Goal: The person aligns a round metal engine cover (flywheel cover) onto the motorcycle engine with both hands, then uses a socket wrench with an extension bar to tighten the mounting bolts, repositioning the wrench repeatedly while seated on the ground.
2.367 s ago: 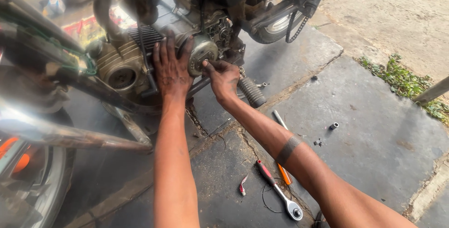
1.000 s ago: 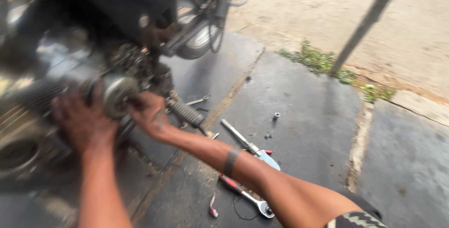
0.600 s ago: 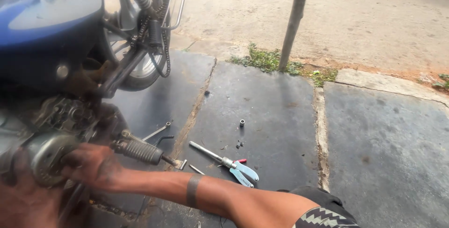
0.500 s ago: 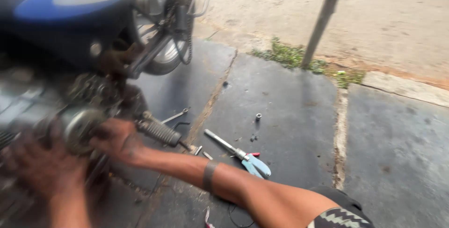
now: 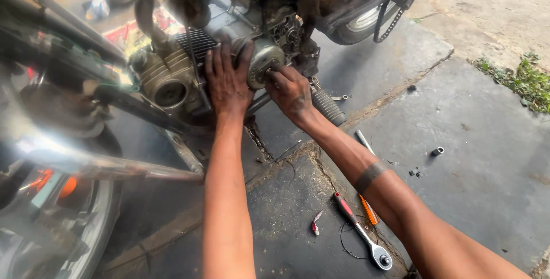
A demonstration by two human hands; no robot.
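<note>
A motorcycle engine [image 5: 172, 78] with cooling fins fills the upper left. On its side sits a round grey metal cover [image 5: 264, 61]. My left hand [image 5: 228, 81] lies flat, fingers spread, against the engine and the cover's left edge. My right hand [image 5: 290, 91] grips the cover's lower right edge with curled fingers. A black rubber footpeg [image 5: 329, 107] juts out just right of my right wrist.
On the stone slabs lie a ratchet wrench [image 5: 362, 232] with a red handle, an orange-handled tool [image 5: 369, 210], a small socket [image 5: 437, 151] and a small red-tipped piece [image 5: 315, 223]. The chrome exhaust pipe [image 5: 97, 167] runs at lower left. The rear wheel and chain [image 5: 382, 18] stand behind.
The view has swung back from the pavement on the right to the engine. Both hands have stayed at the round cover throughout.
</note>
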